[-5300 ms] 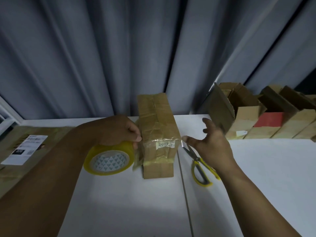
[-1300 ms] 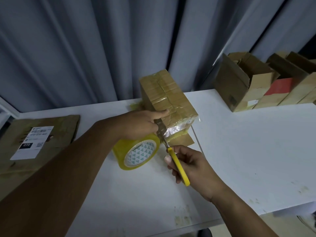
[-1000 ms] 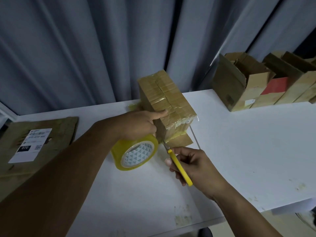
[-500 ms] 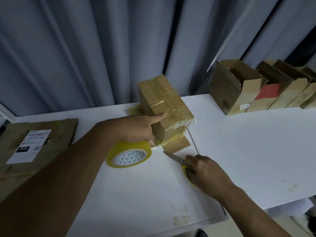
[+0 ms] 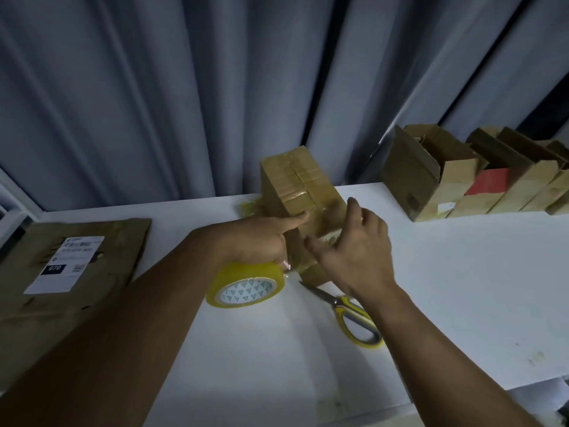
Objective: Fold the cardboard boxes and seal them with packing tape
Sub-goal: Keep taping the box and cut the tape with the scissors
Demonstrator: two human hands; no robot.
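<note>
White desk (image 5: 446, 288) set against grey pleated curtains (image 5: 154, 103); lighting dim.

Left hand (image 5: 255, 238): index finger extended, tip pressed on the near top edge of the tape-wrapped brown cardboard box (image 5: 295, 183). Remaining fingers curled over the top of the yellow roll of packing tape (image 5: 246, 285), gripping it. Roll stands tilted on the desk, its white core with a teal triangle print facing the camera. Roll sits just beside the box's near left corner; a short shiny strip of tape shows between roll and box.

Right hand (image 5: 354, 248): fingers spread and loosely open, nothing gripped. Fingertips lie against the near end face of the box; thumb raised above the box's right top edge. Cannot tell how firmly the palm presses.

Box position: toward the far edge of the desk, roughly mid-width, long axis running away from the camera, top seam covered in glossy tape. One small cardboard flap lies flat on the desk at its near end, partly hidden by the right hand.

Yellow-and-grey-handled scissors (image 5: 348, 309) lie flat on the desk under the right wrist, blades pointing toward the roll, untouched.

Left edge of desk: flattened brown cardboard sheet (image 5: 92, 272) bearing a white shipping label (image 5: 64, 263).

Far right corner: row of open brown cardboard boxes (image 5: 431, 180), one showing a red panel (image 5: 488, 181).
</note>
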